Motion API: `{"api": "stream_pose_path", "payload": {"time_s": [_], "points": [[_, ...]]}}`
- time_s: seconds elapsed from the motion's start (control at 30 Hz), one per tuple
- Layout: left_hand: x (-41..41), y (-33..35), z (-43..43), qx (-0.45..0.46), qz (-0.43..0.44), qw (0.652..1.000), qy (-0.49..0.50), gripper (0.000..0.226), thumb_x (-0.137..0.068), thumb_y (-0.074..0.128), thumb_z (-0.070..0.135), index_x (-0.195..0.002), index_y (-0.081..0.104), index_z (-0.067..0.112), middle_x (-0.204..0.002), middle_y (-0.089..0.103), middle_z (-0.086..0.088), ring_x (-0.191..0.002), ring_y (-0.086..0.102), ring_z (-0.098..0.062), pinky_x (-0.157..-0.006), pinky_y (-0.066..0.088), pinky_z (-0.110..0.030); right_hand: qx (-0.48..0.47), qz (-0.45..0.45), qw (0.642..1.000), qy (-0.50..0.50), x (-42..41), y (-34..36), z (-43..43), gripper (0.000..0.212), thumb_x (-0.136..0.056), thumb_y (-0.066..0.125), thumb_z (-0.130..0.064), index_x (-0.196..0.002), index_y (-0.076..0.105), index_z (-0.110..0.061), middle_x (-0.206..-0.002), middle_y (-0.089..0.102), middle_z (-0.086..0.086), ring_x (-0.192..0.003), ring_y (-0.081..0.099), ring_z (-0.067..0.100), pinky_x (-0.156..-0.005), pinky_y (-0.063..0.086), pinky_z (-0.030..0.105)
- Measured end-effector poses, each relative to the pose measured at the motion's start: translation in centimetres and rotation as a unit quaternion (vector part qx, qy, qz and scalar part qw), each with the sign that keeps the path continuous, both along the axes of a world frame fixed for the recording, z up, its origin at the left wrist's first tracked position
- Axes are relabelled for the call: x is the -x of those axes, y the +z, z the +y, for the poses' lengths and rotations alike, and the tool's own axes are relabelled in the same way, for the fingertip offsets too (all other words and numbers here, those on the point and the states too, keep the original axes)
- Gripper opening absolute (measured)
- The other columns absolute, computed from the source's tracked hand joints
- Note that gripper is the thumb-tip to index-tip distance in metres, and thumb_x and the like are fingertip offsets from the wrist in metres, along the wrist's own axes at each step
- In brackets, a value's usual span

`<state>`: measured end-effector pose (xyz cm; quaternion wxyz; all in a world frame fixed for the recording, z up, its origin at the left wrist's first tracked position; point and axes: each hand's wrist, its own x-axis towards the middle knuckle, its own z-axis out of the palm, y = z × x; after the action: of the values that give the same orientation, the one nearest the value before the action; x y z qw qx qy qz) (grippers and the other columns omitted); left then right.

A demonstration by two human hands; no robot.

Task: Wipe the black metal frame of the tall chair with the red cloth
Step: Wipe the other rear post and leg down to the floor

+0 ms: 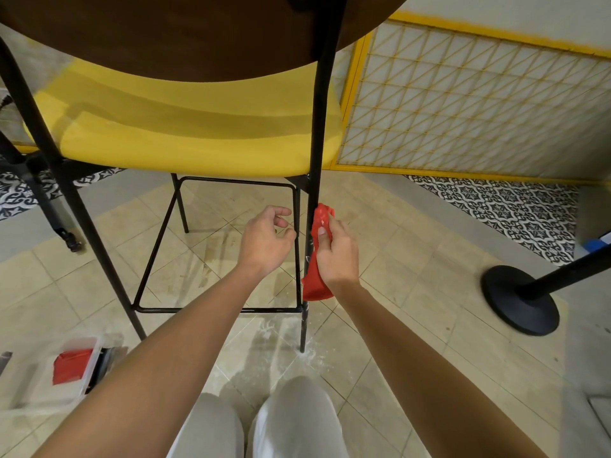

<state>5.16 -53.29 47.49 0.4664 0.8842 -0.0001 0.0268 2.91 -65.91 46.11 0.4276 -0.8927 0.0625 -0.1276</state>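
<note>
Right rear chair leg: black tube, long axis near-vertical in view, running from yellow seat down to floor.
Red cloth pressed on leg, below seat, above footrest bar.
Right hand nearer, just right of leg; fingers curled round cloth, thumb on top.
Left hand just left of leg; fingers loosely curled, holds nothing; contact with thin bar beside it unclear.
Judgement: next stroke should run along leg axis.

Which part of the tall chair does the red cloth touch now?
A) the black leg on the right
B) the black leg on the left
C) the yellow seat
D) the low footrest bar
A: the right hand grips the red cloth against the right leg.
</note>
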Motion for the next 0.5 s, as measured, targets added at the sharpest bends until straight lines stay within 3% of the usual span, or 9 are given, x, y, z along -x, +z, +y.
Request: {"api": "stream_pose_path", "payload": {"time_s": [0.13,0.33,0.5], "points": [[-0.2,-0.7,-0.3,0.009,0.007,1.0,0.006,0.032,-0.086,0.059,0.016,-0.118,0.057,0.021,-0.1,0.061,0.005,-0.088,0.053,-0.01,-0.072,0.035,-0.018,0.031,0.066,0.997,-0.006,0.3,-1.3,-0.1,0.036,-0.1,0.037,-0.018,-0.132,0.049,-0.008,-0.113,0.054,0.01,-0.108,0.046,0.023,-0.087,0.032,0.024],[-0.2,-1.6,-0.4,0.013,0.017,1.0,0.002,0.033,-0.086,0.06,0.015,-0.119,0.057,0.019,-0.101,0.06,0.003,-0.085,0.052,-0.01,-0.076,0.04,-0.021,0.058,0.129,0.99,0.029,0.2,-2.8,-1.6,0.025,-0.1,0.039,-0.019,-0.112,0.057,-0.007,-0.098,0.055,0.007,-0.095,0.051,0.022,-0.079,0.035,0.027],[-0.4,-2.1,-0.5,0.025,0.025,0.999,0.004,0.034,-0.085,0.06,0.015,-0.119,0.057,0.019,-0.1,0.059,0.005,-0.085,0.054,-0.012,-0.076,0.041,-0.022,-0.037,0.036,0.998,0.019,0.0,-1.9,-1.6,0.032,-0.099,0.041,-0.018,-0.126,0.054,-0.007,-0.109,0.06,0.007,-0.106,0.053,0.023,-0.095,0.042,0.037]]}}
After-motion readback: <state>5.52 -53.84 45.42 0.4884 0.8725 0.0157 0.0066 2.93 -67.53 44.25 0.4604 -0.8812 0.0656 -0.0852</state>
